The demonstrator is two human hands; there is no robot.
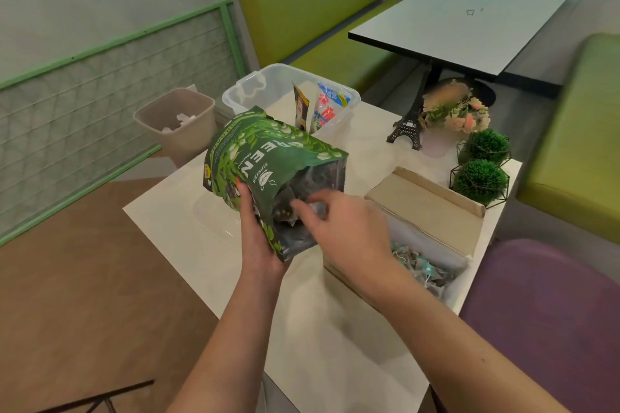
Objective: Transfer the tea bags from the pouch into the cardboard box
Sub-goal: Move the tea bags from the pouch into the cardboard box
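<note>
Left hand (258, 238) grips green pouch (268, 174) tilted over counter (208, 245), right hand (339, 225) fingers curled inside mouth, grasp unclear; pinch few tea bags (419, 268), carry to cardboard box (432, 211) beside.

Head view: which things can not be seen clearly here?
- Contents of the green pouch: its opening is covered by the blurred right hand.
- Whether the right hand's fingers grip a tea bag: motion blur.
- How full the cardboard box is: the right forearm covers part of the tea bags.
- Small print on the pouch: too small.
</note>
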